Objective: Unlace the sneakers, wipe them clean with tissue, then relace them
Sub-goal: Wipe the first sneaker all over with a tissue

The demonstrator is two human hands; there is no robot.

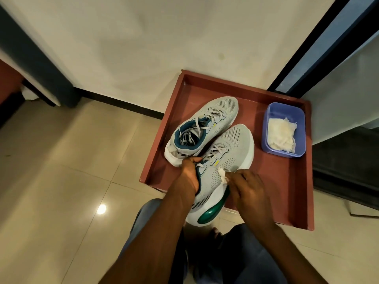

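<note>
Glossy beige floor tiles (61, 160) and a plain cream wall (143, 37) frame the whole thing, with a reddish-brown tray (283, 181) sitting on the floor against that wall. Two grey mesh sneakers sit in the tray: the far sneaker (221, 107) lies flat with its laces loose and dumped into the opening, while the near sneaker (235, 138) is tipped up, heel hanging out over the tray's front edge toward the person's knees. It looks at least partly laced near the toe, so honestly I can't tell how far the unlacing got. A purple tub (268, 128) with a heap of spare tissue (281, 134) sits just right of the shoes. The left hand (190, 175) is clamped around the collar of the near sneaker, fingers curled inside, steadying it. The right hand (250, 185) has its fingers pinched on a small wad of tissue (222, 175) pressed against the mesh side. For doing this bit well, I'd say keep that collar grip firm so the shoe doesn't twist, wipe in short strokes along the knit rather than scrubbing across it, refold to a clean face often, and hit the white midsole and green heel piece (211, 214) too.
</note>
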